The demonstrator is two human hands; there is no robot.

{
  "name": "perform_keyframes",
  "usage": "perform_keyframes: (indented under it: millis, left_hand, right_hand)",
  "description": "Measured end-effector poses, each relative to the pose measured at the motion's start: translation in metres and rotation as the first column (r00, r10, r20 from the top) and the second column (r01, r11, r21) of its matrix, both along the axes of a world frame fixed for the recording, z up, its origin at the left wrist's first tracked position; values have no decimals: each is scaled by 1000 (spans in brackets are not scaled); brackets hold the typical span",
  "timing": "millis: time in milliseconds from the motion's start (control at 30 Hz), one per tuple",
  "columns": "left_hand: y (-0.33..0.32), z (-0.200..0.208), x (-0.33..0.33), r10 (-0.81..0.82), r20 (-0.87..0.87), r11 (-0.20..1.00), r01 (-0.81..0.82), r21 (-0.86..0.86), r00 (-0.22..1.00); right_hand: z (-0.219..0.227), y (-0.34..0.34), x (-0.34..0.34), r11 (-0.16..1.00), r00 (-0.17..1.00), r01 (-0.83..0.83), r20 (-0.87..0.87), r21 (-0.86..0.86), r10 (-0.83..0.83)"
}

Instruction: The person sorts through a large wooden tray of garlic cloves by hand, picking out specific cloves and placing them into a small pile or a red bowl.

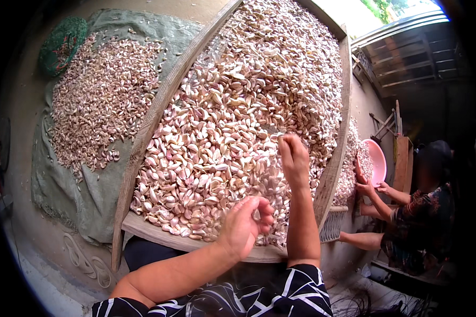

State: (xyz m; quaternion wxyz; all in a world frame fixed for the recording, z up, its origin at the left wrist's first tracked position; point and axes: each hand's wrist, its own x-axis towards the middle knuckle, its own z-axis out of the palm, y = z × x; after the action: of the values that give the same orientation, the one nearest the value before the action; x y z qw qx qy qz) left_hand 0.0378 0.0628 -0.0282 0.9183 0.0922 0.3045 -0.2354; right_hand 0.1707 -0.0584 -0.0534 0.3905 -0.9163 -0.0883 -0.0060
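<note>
Garlic cloves (195, 153), pale with pinkish skins, lie thickly over a wooden-framed mesh rack (143, 134) in front of me. My left hand (246, 224) hovers over the near edge of the cloves, its fingers loosely curled with a gap by the thumb; nothing shows in it. Farther in and to the right, my right hand (295, 158) is held over the cloves with its fingers pinched together. Whatever they may hold is hidden. Close to its fingertips, a thin patch shows some mesh (269, 128).
At left, more cloves (106, 90) cover a green sheet (74, 195) beside a green mesh basket (62, 46). On the right, a seated person (423, 211) holds a pink basin (374, 161) by another clove pile (346, 182). Pale straps (84, 261) lie on the floor.
</note>
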Motion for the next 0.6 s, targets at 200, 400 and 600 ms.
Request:
perform_keyframes:
  millis: [200, 400, 600]
  left_hand:
    - [2, 0, 5, 127, -58, 991, -124, 49, 990]
    - [-2, 0, -2, 52, -7, 999, -52, -6, 999]
    - [-3, 1, 1, 90, -43, 996, -89, 26, 995]
  right_hand:
    - [59, 12, -80, 941, 935, -323, -119, 103, 335]
    - [62, 7, -94, 980, 978, -199, -64, -18, 197]
    - [71, 12, -88, 908, 915, -401, 0, -118, 404]
